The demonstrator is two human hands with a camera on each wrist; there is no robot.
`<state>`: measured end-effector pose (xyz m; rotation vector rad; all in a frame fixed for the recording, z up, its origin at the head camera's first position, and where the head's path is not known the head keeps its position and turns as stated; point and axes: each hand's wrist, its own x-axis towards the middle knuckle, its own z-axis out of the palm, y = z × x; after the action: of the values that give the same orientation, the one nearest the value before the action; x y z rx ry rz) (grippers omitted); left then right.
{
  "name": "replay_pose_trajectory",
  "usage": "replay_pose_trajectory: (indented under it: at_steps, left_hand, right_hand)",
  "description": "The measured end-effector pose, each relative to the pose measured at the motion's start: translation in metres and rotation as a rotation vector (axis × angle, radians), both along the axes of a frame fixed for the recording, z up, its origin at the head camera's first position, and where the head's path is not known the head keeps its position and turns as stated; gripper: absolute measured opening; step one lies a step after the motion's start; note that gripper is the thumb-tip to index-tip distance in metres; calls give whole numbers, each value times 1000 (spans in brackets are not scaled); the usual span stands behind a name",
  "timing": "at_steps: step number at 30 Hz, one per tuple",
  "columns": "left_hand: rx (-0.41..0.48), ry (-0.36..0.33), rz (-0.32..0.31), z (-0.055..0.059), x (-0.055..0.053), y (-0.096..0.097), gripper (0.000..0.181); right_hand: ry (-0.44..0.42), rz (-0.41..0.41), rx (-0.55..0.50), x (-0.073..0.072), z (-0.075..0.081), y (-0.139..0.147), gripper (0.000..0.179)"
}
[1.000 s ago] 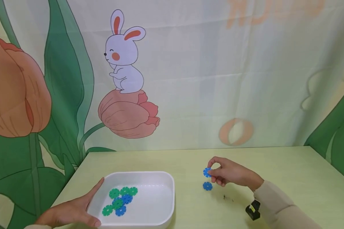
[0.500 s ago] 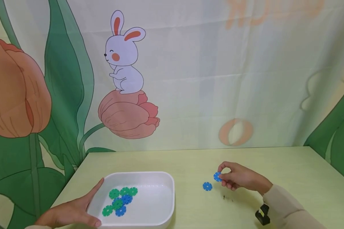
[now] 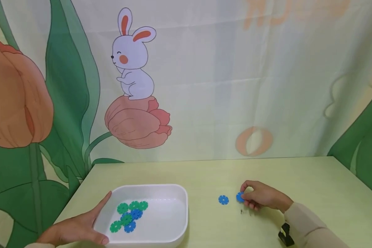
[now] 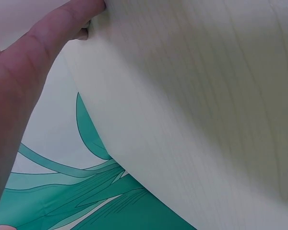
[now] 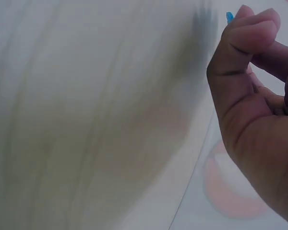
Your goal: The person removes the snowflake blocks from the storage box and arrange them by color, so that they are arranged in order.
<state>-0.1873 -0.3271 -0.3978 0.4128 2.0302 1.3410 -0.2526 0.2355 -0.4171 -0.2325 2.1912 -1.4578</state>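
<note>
My right hand point(image 3: 261, 197) pinches a blue snowflake building disc point(image 3: 240, 197) between thumb and fingertips, close over the table. In the right wrist view, only a sliver of the blue disc point(image 5: 230, 17) shows past the curled fingers. A second blue disc point(image 3: 223, 199) lies flat just left of it. With thumb and index finger spread wide, my left hand point(image 3: 77, 225) rests against the left end of a white plastic tub point(image 3: 187, 210). Inside the tub lie several green discs point(image 3: 115, 226) and blue discs point(image 3: 130, 226), some overlapping. The left wrist view shows a straight finger point(image 4: 38, 50).
The pale wood-grain table point(image 3: 204, 175) ends at a printed curtain point(image 3: 198, 86) with a rabbit and tulips. Small dark specks point(image 3: 241, 211) lie on the table below the held disc. A black strap piece point(image 3: 286, 235) hangs at the right sleeve point(image 3: 310, 224).
My right hand has moved right and a little nearer with the pinched blue disc, away from the disc lying on the table. My left hand and the tub have stayed in place.
</note>
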Motion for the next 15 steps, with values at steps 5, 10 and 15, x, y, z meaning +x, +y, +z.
replay_pose_trajectory:
  at_steps: [5, 10, 15]
  left_hand:
    - [-34, 15, 11, 1, -2, 2, 126]
    - [-6, -10, 14, 0, -1, 1, 125]
    - [46, -57, 13, 0, 1, -1, 121]
  right_hand:
    - [9, -12, 18, 0, -2, 1, 9]
    - [10, -12, 33, 2, -2, 1, 8]
    - [8, -19, 41, 2, -4, -1, 9]
